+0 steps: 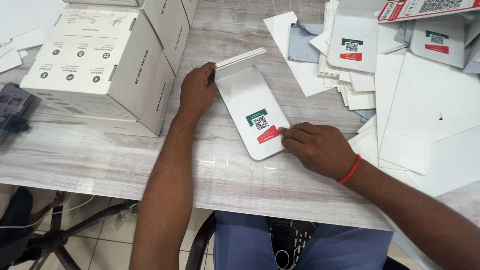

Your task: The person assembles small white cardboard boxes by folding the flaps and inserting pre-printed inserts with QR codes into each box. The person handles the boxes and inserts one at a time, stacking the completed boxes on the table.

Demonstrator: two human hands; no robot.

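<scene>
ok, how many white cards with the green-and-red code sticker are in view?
4: one card under both hands, two on the paper pile at upper right, one cut off at the top edge. More may be buried.

My arms are bare from the wrists up as far as I can see, with no sleeves in view. Around my right wrist sits a thin red thread bracelet (351,170), a plain band with no beads or clasp showing. My left wrist carries nothing. Below, my lap is covered by blue cloth trousers (250,240).
</scene>
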